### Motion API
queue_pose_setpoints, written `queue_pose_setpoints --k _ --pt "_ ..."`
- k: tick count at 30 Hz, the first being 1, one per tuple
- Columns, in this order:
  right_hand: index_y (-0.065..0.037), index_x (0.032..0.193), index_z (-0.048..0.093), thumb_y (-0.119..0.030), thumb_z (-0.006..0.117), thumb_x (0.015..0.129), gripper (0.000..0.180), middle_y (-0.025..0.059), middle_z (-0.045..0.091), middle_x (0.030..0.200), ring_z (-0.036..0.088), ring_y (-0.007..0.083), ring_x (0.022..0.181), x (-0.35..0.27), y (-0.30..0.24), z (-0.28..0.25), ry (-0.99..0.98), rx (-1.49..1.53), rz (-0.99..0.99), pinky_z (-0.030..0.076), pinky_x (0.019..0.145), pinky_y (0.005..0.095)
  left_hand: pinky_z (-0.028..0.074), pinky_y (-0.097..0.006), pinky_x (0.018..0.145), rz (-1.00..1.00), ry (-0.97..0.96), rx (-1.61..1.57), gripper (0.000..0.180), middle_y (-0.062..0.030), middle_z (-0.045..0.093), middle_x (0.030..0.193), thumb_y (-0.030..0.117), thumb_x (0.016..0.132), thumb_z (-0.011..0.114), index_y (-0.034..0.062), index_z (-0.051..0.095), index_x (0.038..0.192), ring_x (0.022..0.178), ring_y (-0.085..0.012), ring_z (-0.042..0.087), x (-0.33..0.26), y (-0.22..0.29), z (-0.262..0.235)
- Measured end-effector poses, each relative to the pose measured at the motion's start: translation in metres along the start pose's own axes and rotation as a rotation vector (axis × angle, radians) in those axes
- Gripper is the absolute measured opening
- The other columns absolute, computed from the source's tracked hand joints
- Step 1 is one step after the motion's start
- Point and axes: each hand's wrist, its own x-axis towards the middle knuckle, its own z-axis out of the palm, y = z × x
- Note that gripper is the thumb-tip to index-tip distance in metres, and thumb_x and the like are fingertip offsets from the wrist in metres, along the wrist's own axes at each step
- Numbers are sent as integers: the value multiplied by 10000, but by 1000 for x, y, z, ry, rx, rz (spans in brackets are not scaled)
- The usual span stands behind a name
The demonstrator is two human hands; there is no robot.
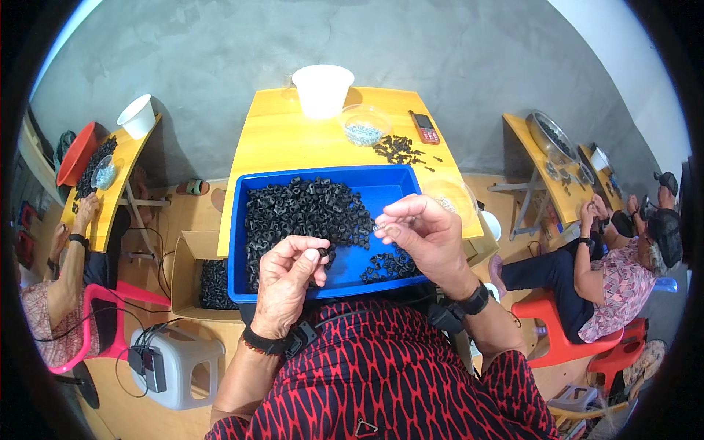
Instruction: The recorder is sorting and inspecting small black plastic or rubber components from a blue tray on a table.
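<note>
My left hand (pixel 284 284) is closed, pinching a small black plastic part (pixel 329 254) between thumb and fingertips over the front of a blue tray (pixel 323 173). My right hand (pixel 429 238) pinches a small metal spring (pixel 378 227) between thumb and forefinger, a short way right of the left hand and apart from it. A large heap of black plastic parts (pixel 304 209) fills the tray's left and middle. A smaller cluster of black pieces (pixel 389 265) lies at its front right, partly below my right hand.
On the yellow table (pixel 271 136) stand a white bucket (pixel 323 92), a clear bowl (pixel 364 132) of small metal pieces, a red phone (pixel 424 128), loose black pieces (pixel 400 150) and another clear container (pixel 453 198). A cardboard box (pixel 183 275) sits lower left. People work at both side tables.
</note>
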Motion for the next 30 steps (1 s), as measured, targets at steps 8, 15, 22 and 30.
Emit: queue_pose_setpoints --k 8,15,22,30 --pt "27 1089 633 22 647 938 152 70 654 993 667 116 864 -2 -2 10 -21 -65 -77 556 767 246 511 -255 601 -32 1 -42 195 -77 669 863 144 966 663 6 631 1101 643 -117 600 1 -1 -1" --pt "28 1113 625 19 650 936 179 114 695 949 689 146 826 -2 5 10 1 66 60 575 731 273 524 -254 627 -51 -8 -43 202 -90 680 883 130 953 677 10 631 1108 662 -127 614 -1 0 2" --pt "26 1113 628 -25 634 957 165 136 701 937 700 178 816 -3 17 16 4 339 195 570 688 272 527 -249 649 -66 -27 -33 200 -96 685 889 122 953 673 11 637 1116 683 -130 621 -2 1 1" --pt "25 1105 637 -18 652 943 168 124 702 926 699 169 817 -4 21 20 0 272 214 569 685 268 534 -242 639 -66 -32 -31 226 -87 700 882 122 947 681 -2 656 1135 673 -120 625 -1 -1 1"
